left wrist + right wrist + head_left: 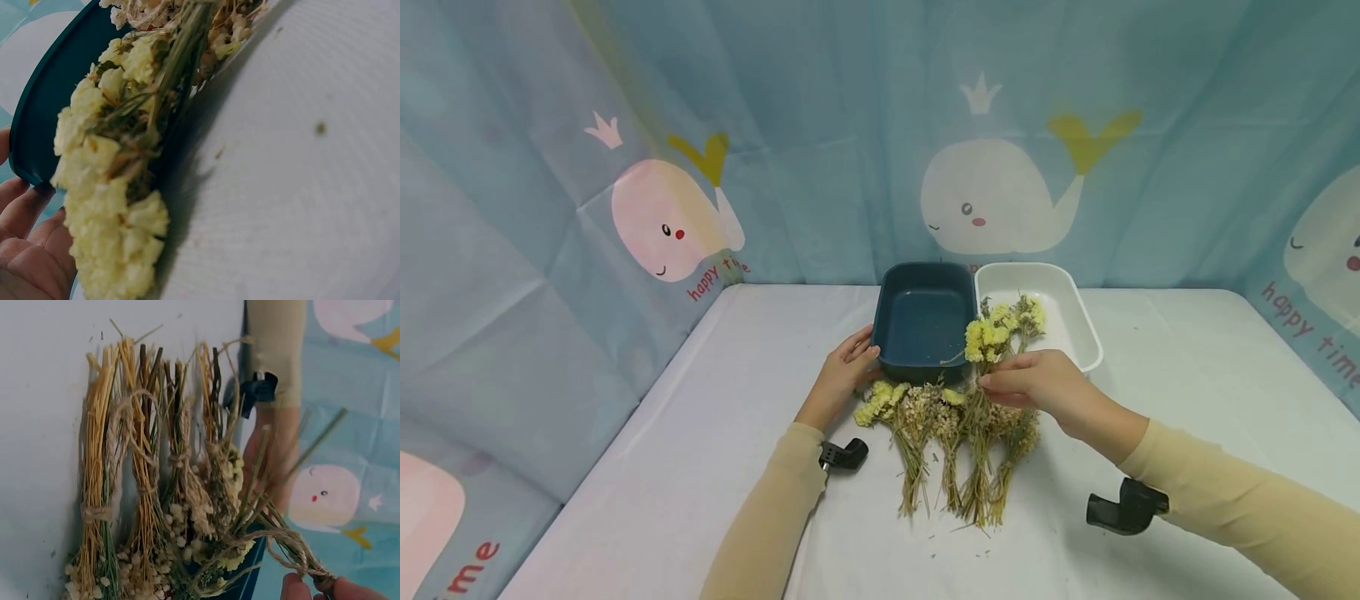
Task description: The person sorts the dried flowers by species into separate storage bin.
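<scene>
In the head view my right hand pinches a bunch of dried yellow flowers by its stems, the blooms in front of the white tray. Twine is wound round those stems at the fingertips in the right wrist view. My left hand touches the outer left side of the dark blue tray, its fingers against the corner. Several tied dried bunches lie side by side before the trays, stems toward me. A yellow-headed one lies nearest my left hand.
The white tray stands right beside the blue one at the table's back. Stem bits are scattered on the white tabletop. A whale-printed curtain hangs behind and at the sides.
</scene>
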Demonstrator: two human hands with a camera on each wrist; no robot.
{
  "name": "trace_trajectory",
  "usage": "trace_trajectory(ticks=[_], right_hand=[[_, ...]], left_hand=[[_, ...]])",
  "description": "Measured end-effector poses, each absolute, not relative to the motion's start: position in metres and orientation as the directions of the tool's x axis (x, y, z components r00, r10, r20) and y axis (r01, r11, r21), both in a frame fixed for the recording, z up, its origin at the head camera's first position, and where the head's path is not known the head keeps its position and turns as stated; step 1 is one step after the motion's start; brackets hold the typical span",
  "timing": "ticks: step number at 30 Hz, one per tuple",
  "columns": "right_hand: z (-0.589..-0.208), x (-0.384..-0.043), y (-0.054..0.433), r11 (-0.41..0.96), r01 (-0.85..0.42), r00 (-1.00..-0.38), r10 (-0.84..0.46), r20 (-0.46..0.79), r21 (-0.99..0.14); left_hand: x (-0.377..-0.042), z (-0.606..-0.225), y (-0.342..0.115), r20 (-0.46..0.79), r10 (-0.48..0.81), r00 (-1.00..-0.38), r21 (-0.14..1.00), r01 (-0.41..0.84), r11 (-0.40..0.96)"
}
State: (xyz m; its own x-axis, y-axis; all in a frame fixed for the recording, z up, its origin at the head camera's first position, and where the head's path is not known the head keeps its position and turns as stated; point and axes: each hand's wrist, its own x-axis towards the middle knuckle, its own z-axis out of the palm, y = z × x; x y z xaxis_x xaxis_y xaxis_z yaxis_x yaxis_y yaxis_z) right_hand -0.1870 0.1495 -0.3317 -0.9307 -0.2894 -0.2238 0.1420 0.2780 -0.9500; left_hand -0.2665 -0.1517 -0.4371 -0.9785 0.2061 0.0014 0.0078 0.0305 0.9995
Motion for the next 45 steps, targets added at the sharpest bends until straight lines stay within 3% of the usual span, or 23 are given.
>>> trace_trajectory(ticks=[19,31,45], right_hand=[[-0.343,-0.196,0.148,0.117,0.212,-0.908,-0.342,-0.240,-0.970],[-0.334,-0.203,0.150,0.164,0.215,-0.922,-0.291,-0.256,-0.963],[-0.324,-0.216,0.169,0.042,0.269,-0.933,-0.235,-0.271,-0.962]], left_hand=[[-0.265,-0.434,-0.151,-0.020,0.213,-0.977,1.000,-0.015,0.022],[-0.264,-0.435,-0.152,-0.028,0.212,-0.977,1.000,-0.024,0.020],[-0.265,-0.436,-0.151,-0.022,0.206,-0.978,1.000,-0.019,0.017]])
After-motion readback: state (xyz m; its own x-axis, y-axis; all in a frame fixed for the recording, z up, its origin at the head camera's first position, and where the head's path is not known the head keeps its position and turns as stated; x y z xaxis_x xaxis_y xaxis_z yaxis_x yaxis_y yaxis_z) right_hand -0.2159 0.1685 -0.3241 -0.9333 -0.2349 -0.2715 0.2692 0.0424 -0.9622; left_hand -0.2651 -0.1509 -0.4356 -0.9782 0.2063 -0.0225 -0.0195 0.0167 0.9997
